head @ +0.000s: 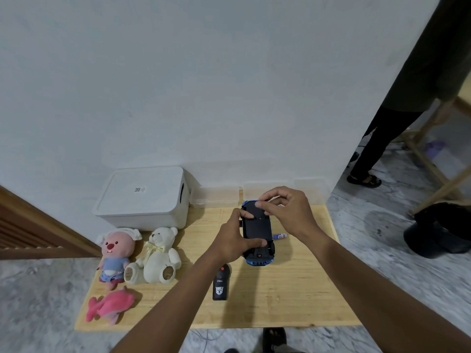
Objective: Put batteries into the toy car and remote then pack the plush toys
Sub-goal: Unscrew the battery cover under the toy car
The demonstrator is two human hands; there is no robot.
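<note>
Head view, looking down: the light wooden table (293,289) carries everything. Right in the middle of the action is the blue plastic toy car (257,233), flipped on its roof at the far centre of the table. Its flat black underside faces up, glossy blue bodywork shows only at both ends, and one black wheel peeks out at the near right corner.

The left hand (234,238) grips the car from its left side, with the fingers (254,242) curled round the chassis and the thumb laid across the underside. The right hand (285,212) comes in from above, its fingertips bunched together and pinching at the car's far end. Whether they hold some small part I cannot tell.

Just beside the car on its right lies a blue-and-white cylindrical battery (279,236). The black handheld remote (220,284) lies near the left forearm, closer to the camera.

Over on the left of the table sit a pink beaver plush in a blue shirt (114,256), a white teddy bear with a yellow bow (156,256) and a pink fish-shaped plush (109,305). Behind them stands a white lidded plastic box (142,197), lid on.
</note>
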